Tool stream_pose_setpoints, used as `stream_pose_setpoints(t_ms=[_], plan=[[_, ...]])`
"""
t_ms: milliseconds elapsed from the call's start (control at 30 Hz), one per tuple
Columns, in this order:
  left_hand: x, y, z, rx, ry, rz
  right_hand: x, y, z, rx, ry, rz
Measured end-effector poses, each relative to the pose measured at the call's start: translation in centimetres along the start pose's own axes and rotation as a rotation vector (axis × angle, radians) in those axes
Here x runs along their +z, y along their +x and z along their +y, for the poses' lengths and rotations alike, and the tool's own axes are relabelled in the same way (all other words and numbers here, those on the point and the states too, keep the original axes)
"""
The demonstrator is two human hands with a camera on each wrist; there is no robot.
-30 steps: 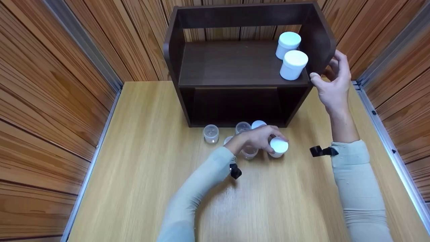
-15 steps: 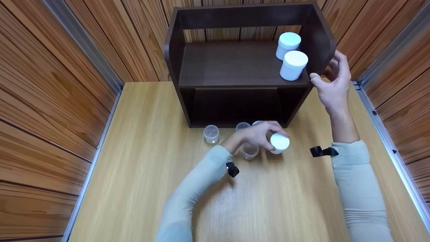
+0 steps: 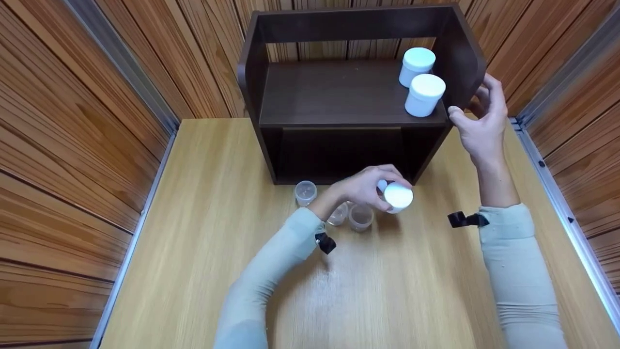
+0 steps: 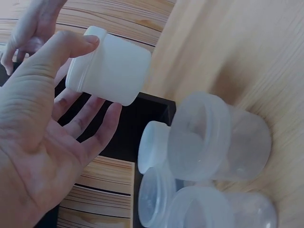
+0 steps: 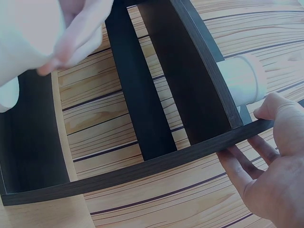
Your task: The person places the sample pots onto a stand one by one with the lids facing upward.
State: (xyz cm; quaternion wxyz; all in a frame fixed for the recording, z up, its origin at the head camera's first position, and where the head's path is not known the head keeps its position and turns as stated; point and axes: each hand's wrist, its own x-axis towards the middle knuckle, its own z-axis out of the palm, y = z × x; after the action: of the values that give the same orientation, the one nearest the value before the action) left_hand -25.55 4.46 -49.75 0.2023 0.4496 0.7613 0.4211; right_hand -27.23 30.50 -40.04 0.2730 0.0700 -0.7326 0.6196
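Note:
My left hand [image 3: 363,186] holds a white lidded plastic jar [image 3: 398,198] above the table. In the left wrist view the thumb is on the lid edge of this jar [image 4: 118,69], with the fingers on its far side. A dark brown two-level shelf [image 3: 334,94] stands at the back, and its right side panel is gripped by my right hand [image 3: 484,128]. The right wrist view has the thumb [image 5: 273,105] on one side of the panel and the fingers on the other. On the upper level, at the right, stand a front white jar [image 3: 421,99] and a rear white jar [image 3: 415,65].
Translucent jars stand before the shelf: one at the left [image 3: 306,193], others, including a near jar [image 3: 361,217], below my left forearm. Another white jar [image 4: 154,147] stands among them. Wood-panelled walls [image 3: 72,160] enclose the wooden table [image 3: 218,232].
My left hand has raised the white jar off the table and carried it slightly back toward the shelf. The right hand keeps its grip on the side panel.

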Motion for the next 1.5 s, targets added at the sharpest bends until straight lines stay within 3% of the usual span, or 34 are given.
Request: stream_pose_setpoints(t_ms=[733, 933, 1200, 1500], plan=[[-3.7, -2.9, 3.9, 0.046, 0.097, 0.035, -0.1, 0.0, 0.0, 0.001, -0.005, -0.008], [-5.4, -3.3, 5.3, 0.041, 0.104, 0.047, -0.1, 0.0, -0.2, 0.013, -0.013, -0.013], [-8.1, -4.0, 6.8, 0.096, 0.074, 0.091, -0.2, 0.1, -0.3, 0.021, -0.024, -0.015], [-10.6, -3.7, 8.3, 0.102, 0.049, 0.128, -0.2, 0.0, -0.2, 0.013, -0.011, -0.008]])
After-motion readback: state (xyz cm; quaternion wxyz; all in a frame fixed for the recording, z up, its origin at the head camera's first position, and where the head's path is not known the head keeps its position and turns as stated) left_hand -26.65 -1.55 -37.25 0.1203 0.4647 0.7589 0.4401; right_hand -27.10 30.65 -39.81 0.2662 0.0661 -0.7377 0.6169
